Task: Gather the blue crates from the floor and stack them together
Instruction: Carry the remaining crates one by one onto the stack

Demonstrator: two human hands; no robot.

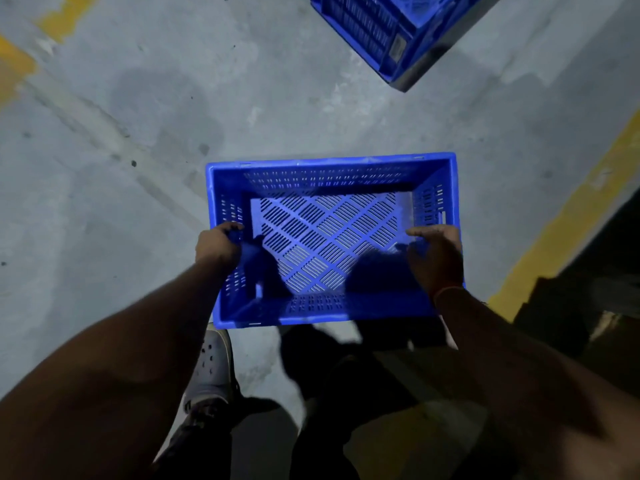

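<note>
The blue crate [330, 237] sits open side up directly in front of the person, its long axis running left to right across the view and its slotted floor empty. It is held at the two short end walls, one hand per end. The left hand [218, 245] is at the left end wall, fingers curled over the rim and clamped on it. The right hand [437, 256] is at the right end wall, thumb laid along the rim and pointing inward; the remaining fingers pass outside the wall and are hidden, so full closure there is a judgement, though the pose reads as a grip. Whether the crate rests on the floor [121, 168] or is carried clear of it cannot be told. The stacked crates [388, 26] lie well apart, ahead and to the right at the top edge of the view, turned at an angle to the held crate. The coming move therefore likely calls for travel forward and rightward, with a rotation to align the long axes before lowering. A shoe [213, 365] stands just behind the near wall.
</note>
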